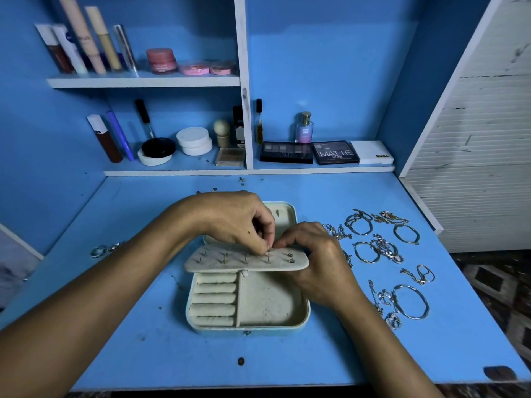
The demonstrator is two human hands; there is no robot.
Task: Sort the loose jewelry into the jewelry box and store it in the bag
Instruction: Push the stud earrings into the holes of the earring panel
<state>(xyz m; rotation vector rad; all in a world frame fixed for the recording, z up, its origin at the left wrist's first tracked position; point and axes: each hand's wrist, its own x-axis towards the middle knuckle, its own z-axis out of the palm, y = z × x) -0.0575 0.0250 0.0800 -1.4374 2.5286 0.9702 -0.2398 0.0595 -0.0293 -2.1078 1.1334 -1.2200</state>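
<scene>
An open cream jewelry box sits mid-desk, ring rolls on its left side and a bare compartment on the right. Across it lies a padded earring panel with several stud posts sticking up. My left hand pinches a small earring at the panel's far edge. My right hand grips the panel's right end, its fingertips meeting the left hand's. Loose silver bangles and chains lie spread to the right of the box. A ring and small pieces lie to the left. No bag is in view.
Shelves behind the blue desk hold cosmetic tubes, jars, a perfume bottle and eyeshadow palettes. A few tiny jewelry bits lie near the shelf edge. A white slatted panel stands at the right.
</scene>
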